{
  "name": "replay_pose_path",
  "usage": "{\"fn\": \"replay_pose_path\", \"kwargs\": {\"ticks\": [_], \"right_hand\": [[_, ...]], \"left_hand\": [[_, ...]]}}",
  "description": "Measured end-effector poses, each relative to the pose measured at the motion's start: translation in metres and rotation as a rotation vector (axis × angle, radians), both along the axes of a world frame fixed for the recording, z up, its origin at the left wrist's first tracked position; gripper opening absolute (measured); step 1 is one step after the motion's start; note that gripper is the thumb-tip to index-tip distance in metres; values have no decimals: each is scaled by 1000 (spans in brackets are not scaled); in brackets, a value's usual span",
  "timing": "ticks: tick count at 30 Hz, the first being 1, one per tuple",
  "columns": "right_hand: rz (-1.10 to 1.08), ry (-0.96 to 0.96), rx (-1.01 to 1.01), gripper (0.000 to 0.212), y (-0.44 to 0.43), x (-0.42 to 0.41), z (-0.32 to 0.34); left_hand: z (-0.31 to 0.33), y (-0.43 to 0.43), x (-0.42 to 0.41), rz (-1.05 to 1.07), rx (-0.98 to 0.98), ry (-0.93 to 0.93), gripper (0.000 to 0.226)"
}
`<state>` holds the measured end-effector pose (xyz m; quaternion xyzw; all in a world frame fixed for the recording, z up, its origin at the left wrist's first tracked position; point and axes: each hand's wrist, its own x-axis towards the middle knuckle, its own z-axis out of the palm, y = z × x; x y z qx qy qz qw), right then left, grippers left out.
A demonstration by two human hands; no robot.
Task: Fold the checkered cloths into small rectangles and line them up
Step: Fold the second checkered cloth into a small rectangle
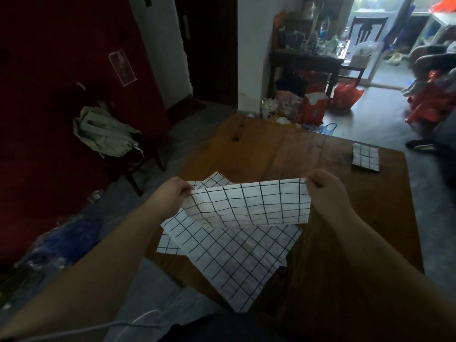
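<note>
Two bare hands hold one thin white cloth with a dark grid of lines (246, 203) stretched above the brown wooden table (271, 149). The left hand (170, 193) pinches the cloth's upper left corner between thumb and curled fingers, and the right hand (325, 191) pinches the upper right corner the same way. The cloth spans the gap between the two grips as a long band, apparently doubled over. Its long axis runs left to right and its top edge is drawn nearly straight. The lower edge hangs loose towards the person, faintly rippled.

Beneath it, near the table's left edge, more checkered cloths of the same soft fabric lie flat and overlapping. The largest flat cloth (229, 257) sits diagonally, one corner pointing at the table's near edge. A smaller piece (170, 243) shows at its left. Well apart, by the far right corner, a small folded checkered rectangle (365, 157) rests on the wood, which is smooth with dark knots.
</note>
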<state>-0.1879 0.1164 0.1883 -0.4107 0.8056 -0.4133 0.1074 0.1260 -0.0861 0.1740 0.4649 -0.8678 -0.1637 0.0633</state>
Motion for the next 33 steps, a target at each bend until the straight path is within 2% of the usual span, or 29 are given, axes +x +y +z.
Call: {"fn": "replay_pose_path", "kwargs": {"ticks": [7,11,15,19,24,29,33], "right_hand": [[28,11,-101,20,-6,16,-5],[74,33,-139,21,-8,19,-6],[137,58,-165,22,-6,20,-2],[144,67,-167,23,1,19,2],[110,91,-185,26,19,14,13],[28,119,-214,20,42,1,21],[-101,155,-183,21,56,-14,20]], "left_hand": [[-7,1,-3,-15,30,-87,20],[-5,2,-12,-34,46,-263,30],[2,13,-41,-116,216,-72,59],[5,31,-90,-272,323,43,70],[-8,56,-142,-365,415,85,58],[-10,69,-168,-418,344,77,15],[-5,67,-167,-475,390,92,21]]}}
